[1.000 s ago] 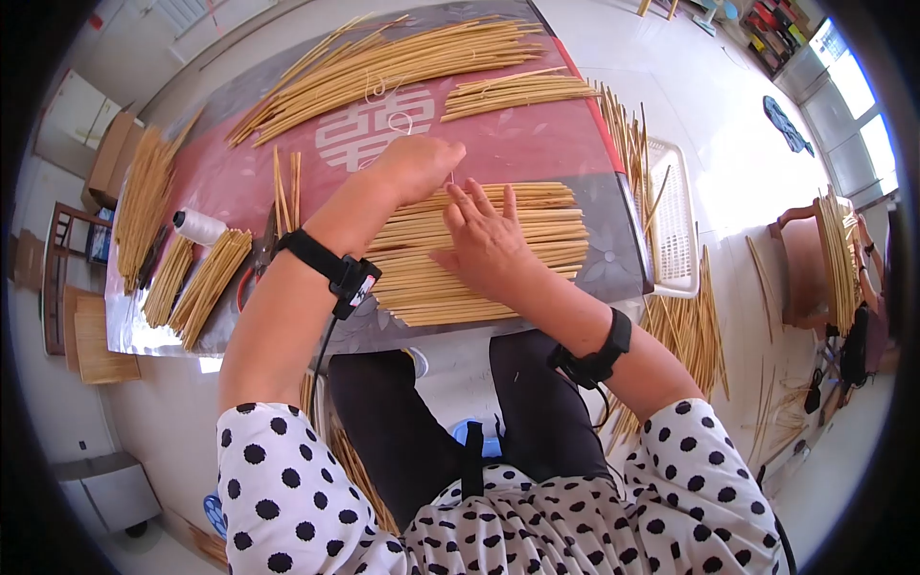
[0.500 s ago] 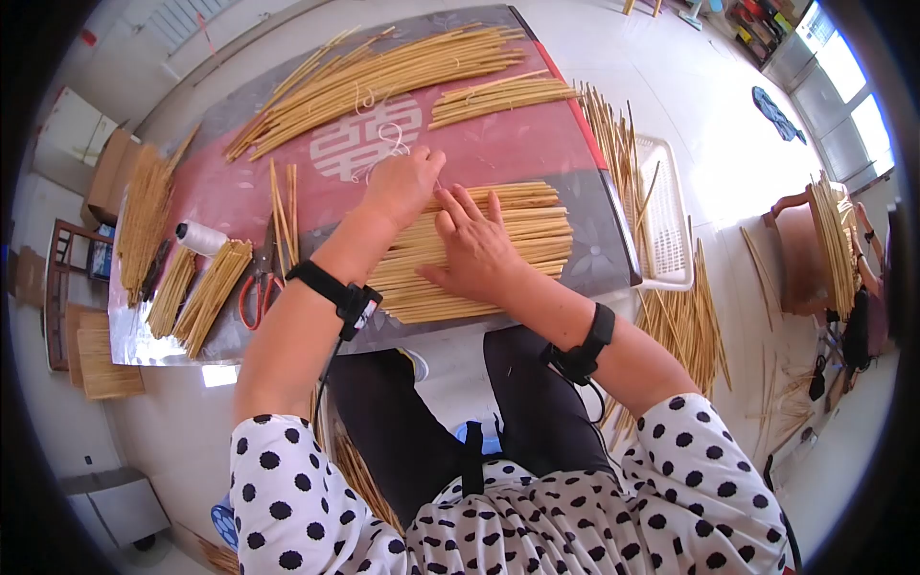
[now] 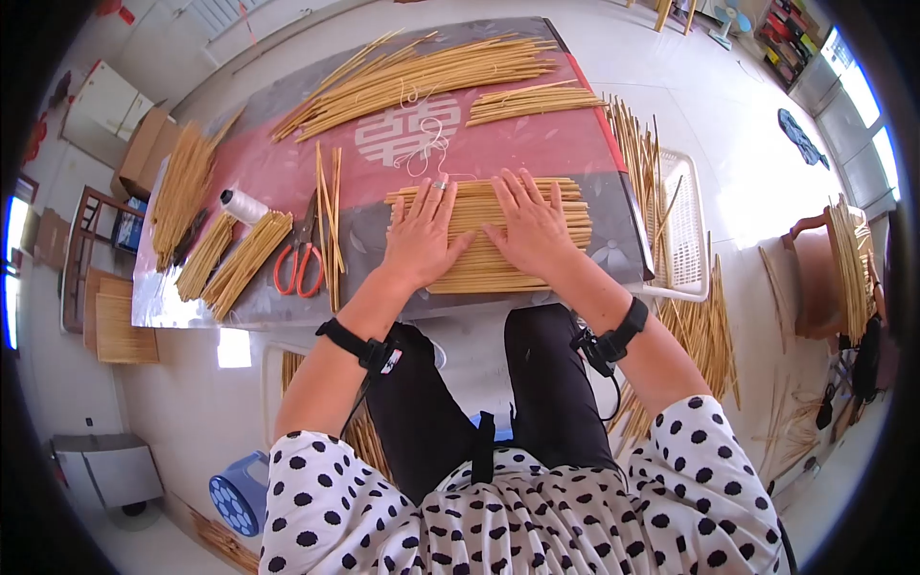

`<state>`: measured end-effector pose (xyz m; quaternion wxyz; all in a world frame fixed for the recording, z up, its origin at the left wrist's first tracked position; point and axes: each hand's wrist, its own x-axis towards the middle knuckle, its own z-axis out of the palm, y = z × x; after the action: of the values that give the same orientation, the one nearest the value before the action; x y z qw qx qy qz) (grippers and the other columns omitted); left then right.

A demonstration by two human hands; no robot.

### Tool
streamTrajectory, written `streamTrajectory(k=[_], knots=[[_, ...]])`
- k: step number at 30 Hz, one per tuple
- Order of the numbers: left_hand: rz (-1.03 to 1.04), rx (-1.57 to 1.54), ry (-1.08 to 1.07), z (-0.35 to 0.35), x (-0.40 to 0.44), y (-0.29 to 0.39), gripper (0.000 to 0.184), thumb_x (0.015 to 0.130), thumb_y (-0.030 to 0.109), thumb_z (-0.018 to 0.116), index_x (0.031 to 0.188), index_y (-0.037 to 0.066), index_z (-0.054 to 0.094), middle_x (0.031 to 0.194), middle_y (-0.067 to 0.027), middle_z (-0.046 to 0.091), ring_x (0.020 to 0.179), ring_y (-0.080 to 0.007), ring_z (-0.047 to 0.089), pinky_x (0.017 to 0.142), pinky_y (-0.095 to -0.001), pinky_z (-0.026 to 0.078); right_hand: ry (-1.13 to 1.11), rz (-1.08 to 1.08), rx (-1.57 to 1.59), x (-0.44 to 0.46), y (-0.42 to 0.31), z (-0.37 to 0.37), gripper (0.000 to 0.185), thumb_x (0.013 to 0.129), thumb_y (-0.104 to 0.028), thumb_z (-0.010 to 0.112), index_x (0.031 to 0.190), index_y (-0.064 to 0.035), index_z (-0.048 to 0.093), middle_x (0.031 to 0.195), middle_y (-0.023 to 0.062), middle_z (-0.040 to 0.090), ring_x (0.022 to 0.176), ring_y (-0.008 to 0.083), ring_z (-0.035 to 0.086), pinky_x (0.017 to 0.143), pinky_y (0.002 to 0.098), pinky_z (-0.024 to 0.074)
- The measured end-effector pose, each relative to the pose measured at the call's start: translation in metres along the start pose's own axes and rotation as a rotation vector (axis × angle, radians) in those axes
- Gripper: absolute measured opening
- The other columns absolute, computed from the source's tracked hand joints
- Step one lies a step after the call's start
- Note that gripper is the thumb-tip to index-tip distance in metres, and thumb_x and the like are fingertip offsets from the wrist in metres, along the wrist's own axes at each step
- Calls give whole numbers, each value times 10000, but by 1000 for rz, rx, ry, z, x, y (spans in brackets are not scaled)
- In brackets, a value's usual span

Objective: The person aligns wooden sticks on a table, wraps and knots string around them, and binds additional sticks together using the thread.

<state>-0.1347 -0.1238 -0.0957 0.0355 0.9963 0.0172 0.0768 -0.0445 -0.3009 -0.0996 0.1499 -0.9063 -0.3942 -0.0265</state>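
Note:
A mat of straw-coloured sticks [image 3: 479,213] lies side by side at the table's near edge. Flat on its left part rests my left hand [image 3: 425,233], fingers stretched out and a ring on one of them. My right hand [image 3: 533,225] lies spread on the right part of the same sticks. Just beyond my left fingertips, loose white thread [image 3: 423,151] curls over the table. Orange-handled scissors [image 3: 299,261] lie to the left, with a few single sticks [image 3: 331,220] beside them. Neither hand holds anything.
A long pile of sticks [image 3: 431,81] and a smaller one [image 3: 532,103] lie across the far side. At left are a thread spool [image 3: 243,206], short bundles [image 3: 247,264] and a taller bundle [image 3: 182,192]. A white basket [image 3: 682,220] stands off the right edge.
My left hand has opened from a pinch at the thread and come down flat on the sticks. My right hand has spread out farther right. The view has shifted slightly.

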Motion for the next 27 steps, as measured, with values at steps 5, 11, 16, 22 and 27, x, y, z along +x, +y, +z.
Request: streamTrajectory(k=[5, 11, 16, 22, 27], knots=[[-24, 43, -50, 7, 0, 0, 822, 898, 601, 435, 1493, 78, 214, 1527, -135, 268, 1423, -317, 218, 1125, -569, 177, 25, -16, -12, -7, 7, 12, 726, 893, -463, 523, 1451, -55, 303, 1508, 112, 315, 1419, 293, 246, 1129, 559, 173], [-22, 37, -16, 12, -1, -1, 823, 881, 615, 453, 1474, 73, 271, 1518, -124, 288, 1426, -300, 217, 1125, -574, 184, 102, -48, -25, -8, 7, 12, 740, 868, -487, 539, 1424, -38, 346, 1486, 110, 343, 1398, 297, 277, 1110, 580, 199], [-30, 61, -84, 4, 3, 1, 830, 880, 610, 457, 1484, 80, 249, 1536, -124, 254, 1432, -309, 200, 1128, -579, 163, 61, -29, -42, -8, 7, 10, 733, 883, -507, 512, 1423, -37, 351, 1496, 110, 330, 1404, 291, 268, 1115, 569, 200], [-80, 73, -111, 0, 5, 18, 795, 918, 585, 407, 1496, 76, 210, 1560, -113, 193, 1442, -304, 172, 1128, -585, 151, 57, -27, -53, -6, 7, 13, 684, 916, -471, 468, 1432, -39, 344, 1504, 111, 321, 1419, 285, 238, 1123, 562, 185], [-78, 11, -68, 9, 2, 30, 788, 924, 593, 402, 1493, 79, 222, 1553, -107, 217, 1446, -279, 164, 1127, -587, 154, 23, -21, -52, -6, 9, 14, 612, 937, -385, 435, 1434, -40, 344, 1515, 107, 307, 1420, 295, 233, 1128, 557, 175]])
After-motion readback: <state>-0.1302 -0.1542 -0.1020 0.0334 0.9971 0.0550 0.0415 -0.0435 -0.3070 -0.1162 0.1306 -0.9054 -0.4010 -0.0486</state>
